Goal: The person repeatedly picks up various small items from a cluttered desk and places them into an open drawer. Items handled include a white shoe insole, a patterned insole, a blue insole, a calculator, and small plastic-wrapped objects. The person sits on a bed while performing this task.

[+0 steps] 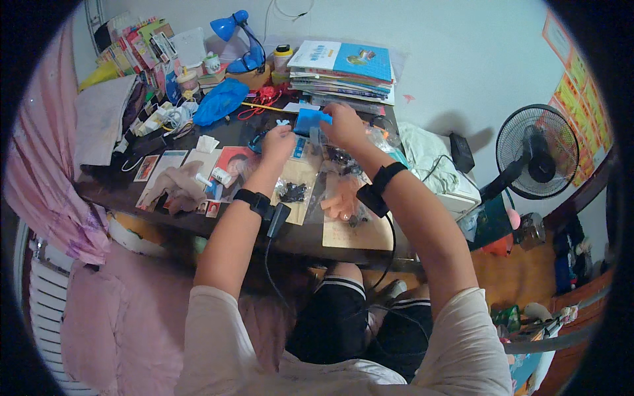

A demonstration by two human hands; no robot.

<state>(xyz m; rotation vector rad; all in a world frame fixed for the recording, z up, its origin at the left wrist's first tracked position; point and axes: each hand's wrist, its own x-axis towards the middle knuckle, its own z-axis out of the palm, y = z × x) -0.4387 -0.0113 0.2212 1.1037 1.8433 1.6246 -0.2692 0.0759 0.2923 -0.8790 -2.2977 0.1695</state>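
My right hand (pixel 343 123) is over the desk with its fingertips closed on the edge of a flat blue piece (pixel 311 122), whose material I cannot tell. To its left, my left hand (pixel 278 143) has its fingers curled, and a small pale-blue item (pixel 282 122) pokes up at the fingertips. Below the hands lie a clear bag of small black parts (pixel 293 192) and a bag with orange pieces (pixel 342 198), the latter on a brown paper envelope (pixel 356 234). A grey-beige cloth (pixel 177 185) and a small white bottle (pixel 221 175) rest at the left among photos.
Behind the hands are a blue desk lamp (pixel 251 49), a crumpled blue plastic bag (pixel 221 101) and stacked books (pixel 342 74). White cables (pixel 181 116) lie at left. A black fan (pixel 539 151) stands at right. A cable hangs from each wrist strap.
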